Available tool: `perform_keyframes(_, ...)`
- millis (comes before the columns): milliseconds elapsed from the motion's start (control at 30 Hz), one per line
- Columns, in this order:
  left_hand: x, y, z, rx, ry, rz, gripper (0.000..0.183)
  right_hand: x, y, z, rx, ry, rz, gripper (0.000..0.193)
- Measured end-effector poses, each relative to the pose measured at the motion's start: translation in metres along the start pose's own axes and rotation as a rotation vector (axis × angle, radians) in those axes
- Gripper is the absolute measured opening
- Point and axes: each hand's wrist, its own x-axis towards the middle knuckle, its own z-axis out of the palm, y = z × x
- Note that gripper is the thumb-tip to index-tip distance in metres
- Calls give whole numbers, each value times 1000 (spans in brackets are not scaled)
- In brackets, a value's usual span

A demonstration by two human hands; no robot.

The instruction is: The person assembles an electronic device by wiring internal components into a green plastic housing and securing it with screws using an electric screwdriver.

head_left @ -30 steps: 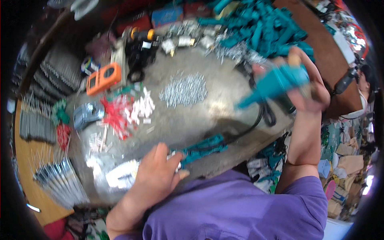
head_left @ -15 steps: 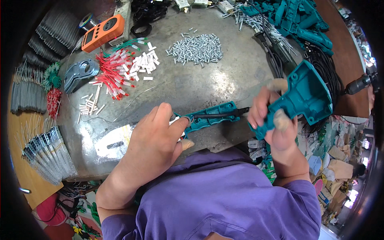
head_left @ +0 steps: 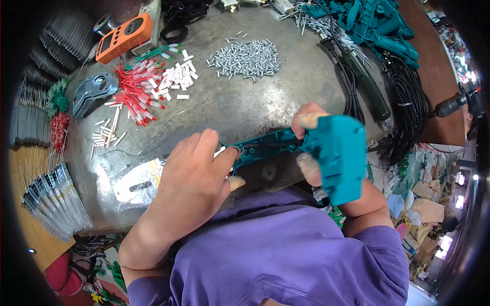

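I count one heap of screws (head_left: 244,59), too many to number singly, and left of it one orange meter (head_left: 125,37), one wire spool (head_left: 106,24), one cluster of red leads (head_left: 133,89) and one of white sleeves (head_left: 177,76), both past counting. Right of the heap I see one dark green tool (head_left: 366,84) and one pile of teal parts (head_left: 375,25), too overlapped to number. Nearer than the heap I have two hands, left hand (head_left: 191,176) and right hand (head_left: 308,122), and two teal shells, a lower shell (head_left: 273,136) and a raised shell (head_left: 348,159).

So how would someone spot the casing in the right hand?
Find the near edge of the grey worktop, right of centre. There the right hand holds the teal casing, raised, unlike the teal shell by the left hand and heaped teal parts.
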Motion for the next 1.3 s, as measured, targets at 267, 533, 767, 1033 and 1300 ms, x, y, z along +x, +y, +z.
perform_keyframes(267, -5, -24, -8, -42, 36, 77, 29, 12, 3, 17, -271, -232, -231, 45)
perform_keyframes(533, -16, -39, -6, -370, 94, -174, 37, 25, -10, 27, -526, -468, -145, 51)
perform_keyframes(767, -16, -43, -4, -507, 153, -226, 37, 25, -9, 29, -567, -561, -137, 48)
perform_keyframes(1033, -10, -6, -7, 49, 81, 46, 54, 26, -5, 31, -726, -638, -231, 33)
perform_keyframes(1300, -7, 8, 0, 326, -119, -3, 69, 25, 0, 32, -780, -669, -274, 11)
